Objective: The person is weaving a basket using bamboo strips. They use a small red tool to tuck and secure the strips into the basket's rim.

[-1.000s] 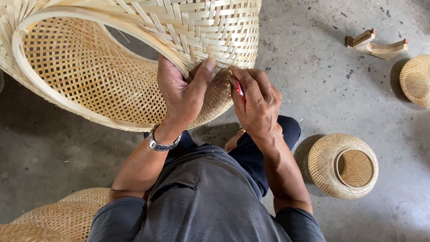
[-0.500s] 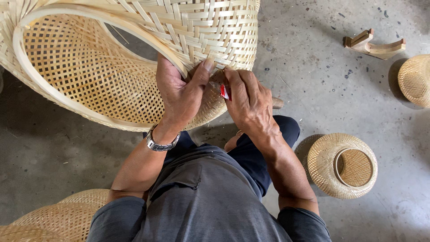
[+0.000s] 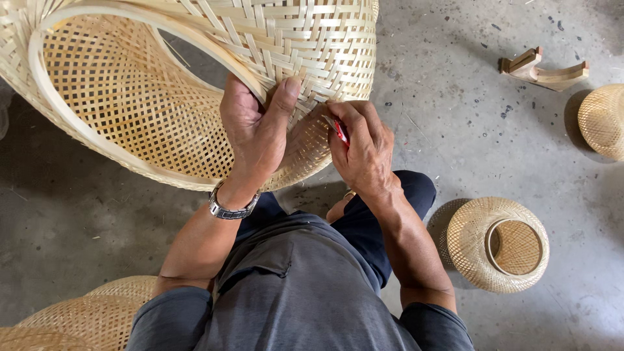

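Note:
A large woven bamboo basket (image 3: 162, 97) lies tilted in front of me, its open mouth facing left. My left hand (image 3: 257, 130), with a metal watch on the wrist, grips the basket's rim, thumb pressed on the outer weave. My right hand (image 3: 364, 149) is closed around a small red-handled tool (image 3: 340, 132), whose tip touches the weave just below the rim, right beside my left thumb.
A smaller round woven basket (image 3: 497, 244) stands on the concrete floor at my right knee. Another woven piece (image 3: 603, 120) sits at the right edge, a curved wooden block (image 3: 543, 68) behind it. More woven baskets (image 3: 84, 318) lie at the lower left.
My right hand has shifted left along the rim, closer to my left thumb, with the red tool. The left hand keeps its grip on the basket.

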